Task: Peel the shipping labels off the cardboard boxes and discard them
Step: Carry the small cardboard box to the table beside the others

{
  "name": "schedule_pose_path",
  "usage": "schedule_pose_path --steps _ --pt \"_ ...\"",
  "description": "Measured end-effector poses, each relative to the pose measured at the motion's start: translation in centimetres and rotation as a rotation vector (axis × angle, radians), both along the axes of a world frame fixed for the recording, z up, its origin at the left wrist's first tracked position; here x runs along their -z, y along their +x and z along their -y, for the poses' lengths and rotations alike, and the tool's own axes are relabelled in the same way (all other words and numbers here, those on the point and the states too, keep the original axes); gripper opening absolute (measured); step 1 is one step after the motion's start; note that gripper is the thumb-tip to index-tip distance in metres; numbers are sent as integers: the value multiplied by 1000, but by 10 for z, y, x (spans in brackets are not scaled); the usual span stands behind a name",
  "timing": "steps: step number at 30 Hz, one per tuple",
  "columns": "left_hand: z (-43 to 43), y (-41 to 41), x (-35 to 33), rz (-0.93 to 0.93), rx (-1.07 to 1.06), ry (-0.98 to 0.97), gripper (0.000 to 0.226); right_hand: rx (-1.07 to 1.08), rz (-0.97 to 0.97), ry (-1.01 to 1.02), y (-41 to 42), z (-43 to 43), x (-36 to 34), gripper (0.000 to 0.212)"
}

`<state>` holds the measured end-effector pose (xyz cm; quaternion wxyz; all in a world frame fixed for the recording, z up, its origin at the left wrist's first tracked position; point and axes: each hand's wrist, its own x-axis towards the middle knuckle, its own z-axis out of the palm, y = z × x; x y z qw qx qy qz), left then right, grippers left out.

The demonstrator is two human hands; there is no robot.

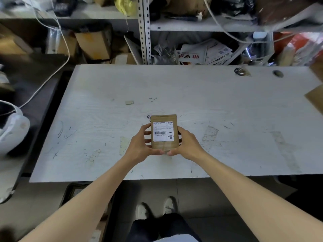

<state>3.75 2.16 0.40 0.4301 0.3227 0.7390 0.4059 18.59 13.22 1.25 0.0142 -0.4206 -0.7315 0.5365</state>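
A small brown cardboard box (164, 117) is held above the middle of the white table (227, 119), its top face turned toward me. A white shipping label (163, 131) with a barcode and black print lies flat on that face. My left hand (139, 145) grips the box's left side and bottom edge. My right hand (185, 143) grips its right side, thumb under the bottom edge. The two thumbs nearly meet below the box.
A corner of another cardboard box (315, 98) juts in at the table's right edge. A small scrap (129, 102) lies mid-table. Cluttered metal shelves (145, 32) stand behind the table. A white rounded object (12, 128) sits at the left. My shoes (155, 208) show below.
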Motion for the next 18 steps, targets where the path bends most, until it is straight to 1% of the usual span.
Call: schedule_pose_path --steps 5,10,14,18 --pt "-37 13 -18 -10 109 41 109 119 -50 44 26 -17 -18 87" --pt "-72 34 -34 -19 243 91 106 300 -112 99 55 -29 -40 80" --pt "-99 46 -44 -20 409 133 105 504 -140 156 76 -25 -48 80" --pt "-121 66 -54 -37 623 150 104 714 -162 181 101 -7 -55 79"
